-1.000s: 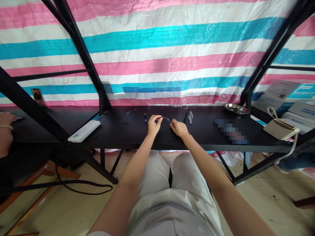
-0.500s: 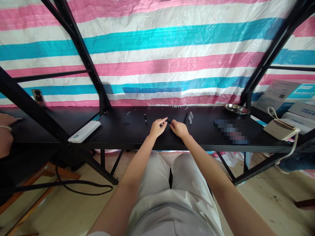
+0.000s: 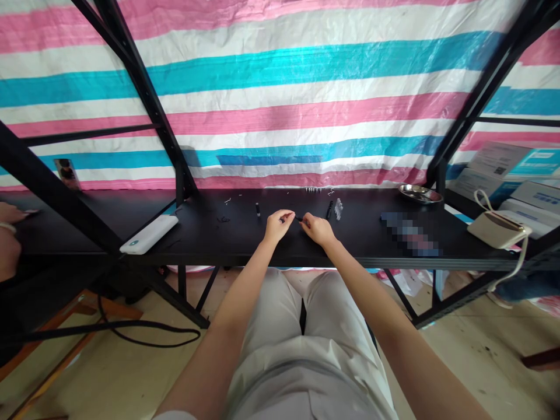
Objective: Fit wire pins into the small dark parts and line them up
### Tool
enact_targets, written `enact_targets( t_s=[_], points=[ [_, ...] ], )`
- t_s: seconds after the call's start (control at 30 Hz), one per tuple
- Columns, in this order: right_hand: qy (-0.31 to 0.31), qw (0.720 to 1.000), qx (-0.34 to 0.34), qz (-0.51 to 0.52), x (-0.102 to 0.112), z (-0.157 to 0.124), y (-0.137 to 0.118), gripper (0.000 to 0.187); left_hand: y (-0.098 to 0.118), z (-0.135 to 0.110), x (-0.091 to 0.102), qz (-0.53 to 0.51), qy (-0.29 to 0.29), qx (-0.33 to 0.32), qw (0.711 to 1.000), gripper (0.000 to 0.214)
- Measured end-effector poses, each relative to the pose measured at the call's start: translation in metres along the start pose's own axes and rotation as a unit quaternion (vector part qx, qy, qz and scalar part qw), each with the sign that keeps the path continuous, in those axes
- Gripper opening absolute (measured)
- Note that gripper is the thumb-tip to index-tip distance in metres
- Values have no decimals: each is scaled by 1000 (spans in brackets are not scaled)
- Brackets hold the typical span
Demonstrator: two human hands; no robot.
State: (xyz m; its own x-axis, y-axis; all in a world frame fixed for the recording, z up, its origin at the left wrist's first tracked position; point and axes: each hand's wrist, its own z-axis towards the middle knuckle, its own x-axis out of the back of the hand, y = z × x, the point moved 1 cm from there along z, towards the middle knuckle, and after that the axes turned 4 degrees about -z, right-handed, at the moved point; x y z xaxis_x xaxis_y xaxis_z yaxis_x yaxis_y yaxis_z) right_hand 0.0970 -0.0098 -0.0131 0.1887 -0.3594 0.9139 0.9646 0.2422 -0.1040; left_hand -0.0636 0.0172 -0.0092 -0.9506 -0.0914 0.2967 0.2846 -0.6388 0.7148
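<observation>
Since half a second ago, the left hand (image 3: 277, 225) has curled its fingers in. It and the right hand (image 3: 318, 228) pinch a tiny black part (image 3: 299, 219) between them, low over the table (image 3: 245, 240), near the vials (image 3: 338, 208).

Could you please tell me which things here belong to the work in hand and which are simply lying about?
In hand: left hand, right hand, small black part held between them, black piece, clear pieces nearby.
Lying about: white power bank, metal dish, corded white box.
</observation>
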Motion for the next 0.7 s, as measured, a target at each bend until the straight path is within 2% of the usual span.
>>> enact_targets(
  t_s=[0.2, 0.33, 0.4, 0.53, 0.7],
  points=[
    [7, 1000, 12, 13, 1, -1, -1, 24, -5, 0, -2, 5, 5, 20, 1000, 25],
    [8, 1000, 9, 20, 1, -1, -2, 26, -7, 0, -3, 44, -31, 4, 999, 12],
    [7, 1000, 11, 21, 2, -1, -2, 25, -6, 0, -3, 52, -42, -5, 998, 12],
    [15, 999, 24, 28, 2, -3, -3, 26, -4, 0, -3, 33, -45, 4, 998, 15],
    [16, 999, 46, 7, 0, -3, -4, 29, -2, 0, -4, -15, -93, 27, 995, 17]
  ],
)
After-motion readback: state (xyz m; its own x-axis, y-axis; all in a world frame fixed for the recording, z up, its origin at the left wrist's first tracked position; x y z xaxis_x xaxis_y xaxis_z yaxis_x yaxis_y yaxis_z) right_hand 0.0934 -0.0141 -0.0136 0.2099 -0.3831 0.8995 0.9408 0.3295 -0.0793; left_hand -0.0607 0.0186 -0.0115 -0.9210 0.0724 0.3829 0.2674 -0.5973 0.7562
